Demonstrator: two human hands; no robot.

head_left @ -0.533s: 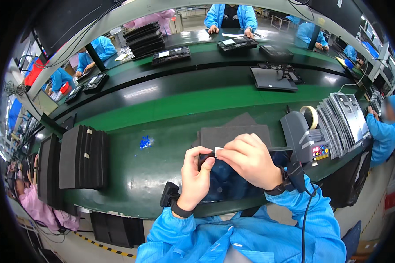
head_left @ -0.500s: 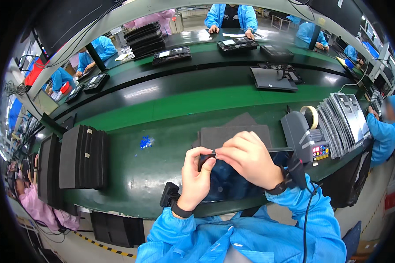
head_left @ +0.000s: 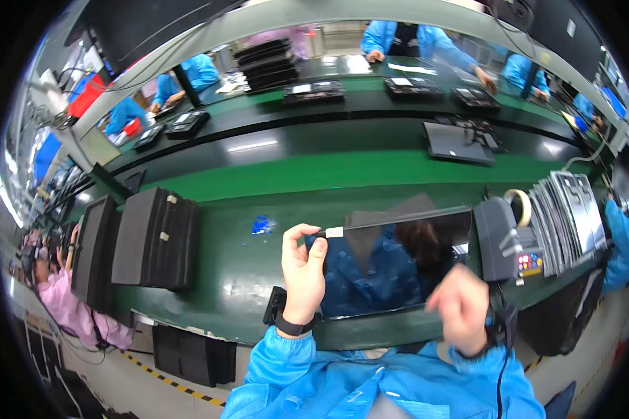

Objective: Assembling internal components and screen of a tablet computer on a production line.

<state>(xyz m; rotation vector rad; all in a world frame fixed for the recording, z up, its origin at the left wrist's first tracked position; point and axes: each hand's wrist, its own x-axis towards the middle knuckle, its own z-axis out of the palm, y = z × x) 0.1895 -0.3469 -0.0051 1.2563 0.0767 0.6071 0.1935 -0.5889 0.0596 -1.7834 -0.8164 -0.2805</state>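
Note:
A glossy dark screen panel [head_left: 377,272] is in front of me, mirroring blue sleeves and a hand. My left hand [head_left: 304,272] is closed on its far left corner, pinching it between thumb and fingers. Right beside those fingertips, a small whitish label [head_left: 335,232] sits on the panel's far edge. My right hand [head_left: 461,307] is just off the panel's near right corner, its fingers curled but smeared by motion; whether they hold anything does not show. Dark grey foam sheets [head_left: 363,241] lie partly under the panel's far side.
Black foam-lined trays [head_left: 143,237] stand at the left. Blue bits [head_left: 261,225] lie on the green bench. To the right are a grey tape dispenser [head_left: 496,237], a tape roll [head_left: 518,207] and a row of silver panels [head_left: 573,216]. Laptop parts [head_left: 461,143] rest further back; co-workers sit opposite.
My right hand has left the panel's far left corner and moved right and nearer to me. My left hand still pinches that corner, where a whitish label now shows. The view has shifted.

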